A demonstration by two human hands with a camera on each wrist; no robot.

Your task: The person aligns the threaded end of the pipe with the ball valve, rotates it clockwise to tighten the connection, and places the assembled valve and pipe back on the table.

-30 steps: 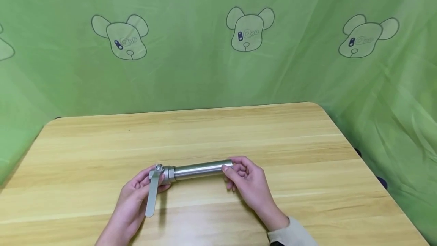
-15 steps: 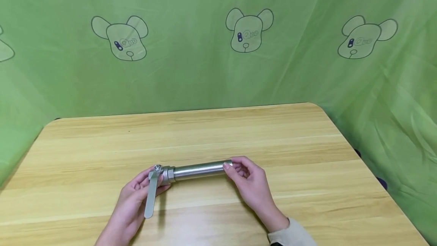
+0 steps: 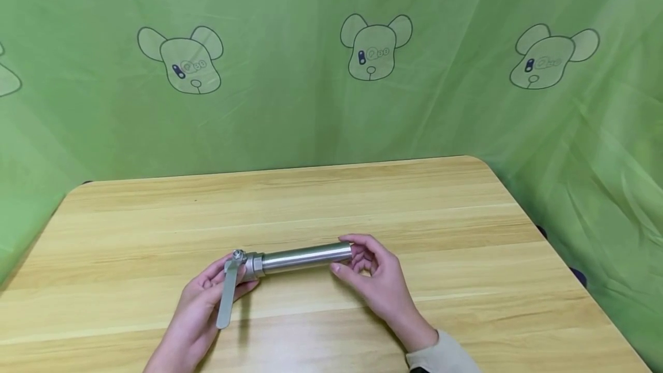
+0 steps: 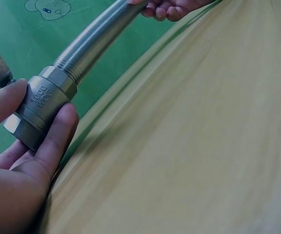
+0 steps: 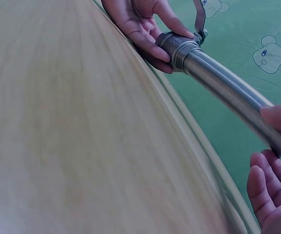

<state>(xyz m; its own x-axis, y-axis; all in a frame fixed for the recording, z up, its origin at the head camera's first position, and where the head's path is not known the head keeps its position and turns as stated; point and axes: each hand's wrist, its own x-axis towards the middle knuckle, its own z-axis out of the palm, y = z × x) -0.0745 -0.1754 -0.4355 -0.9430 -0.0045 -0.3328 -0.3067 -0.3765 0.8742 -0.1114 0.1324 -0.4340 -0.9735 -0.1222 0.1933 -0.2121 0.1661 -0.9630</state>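
1. A metal valve (image 3: 252,268) with a metal tube (image 3: 305,257) joined to it sat at the lower centre of the head view, over the wooden table (image 3: 414,200). The valve was at the left end, the tube sloping slightly upward to the right.
2. The left hand (image 3: 199,304), at lower left, gripped the valve's body, its thumb and fingers on opposite sides.
3. The valve's flat lever (image 3: 228,298) hung toward the bottom of the head view, just beside the left hand.
4. The right hand (image 3: 378,281), right of centre, was loosely spread about the tube's far end. One finger touched the tube near its upper edge; the thumb stood apart, just below, the other fingers bent beside the end.
5. In the left wrist view, at left, the valve bore a raised "1000", and a few threads (image 4: 67,70) showed where the tube met it.
6. A pale sleeve (image 3: 442,356) lay at the lower right of the head view.
7. A green sheet (image 3: 290,125) printed with outlined animal heads (image 3: 370,68) filled the top.
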